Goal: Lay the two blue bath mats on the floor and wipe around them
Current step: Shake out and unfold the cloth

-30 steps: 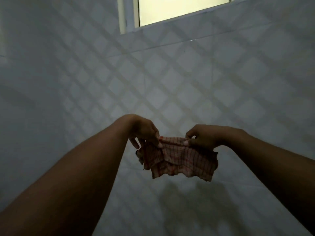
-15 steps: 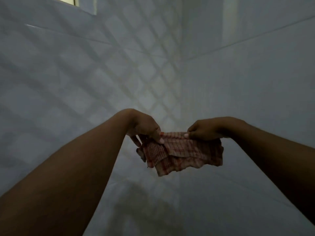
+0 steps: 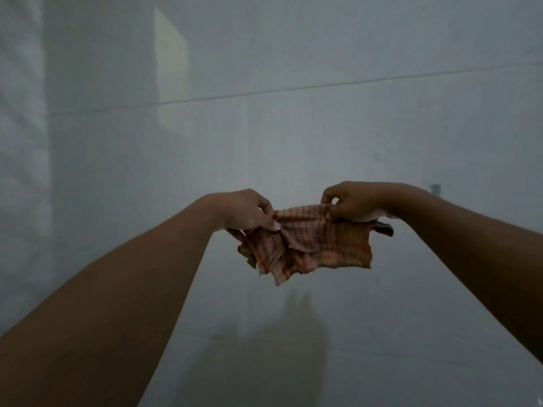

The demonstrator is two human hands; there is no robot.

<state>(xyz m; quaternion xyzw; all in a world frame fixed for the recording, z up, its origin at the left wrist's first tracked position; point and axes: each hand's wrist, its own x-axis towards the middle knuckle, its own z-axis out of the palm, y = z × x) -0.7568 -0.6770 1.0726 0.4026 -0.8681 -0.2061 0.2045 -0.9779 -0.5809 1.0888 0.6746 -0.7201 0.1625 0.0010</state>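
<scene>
Red-checked cloth (image 3: 308, 245) hangs pinched between outstretched left hand (image 3: 246, 211) and right hand (image 3: 357, 204)

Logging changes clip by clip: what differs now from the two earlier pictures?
The view swung: the window has left the picture and a plain wall fills the background. Nothing was taken or let go. The left hand and right hand still pinch the checked cloth by its top edge, held up between them.
</scene>
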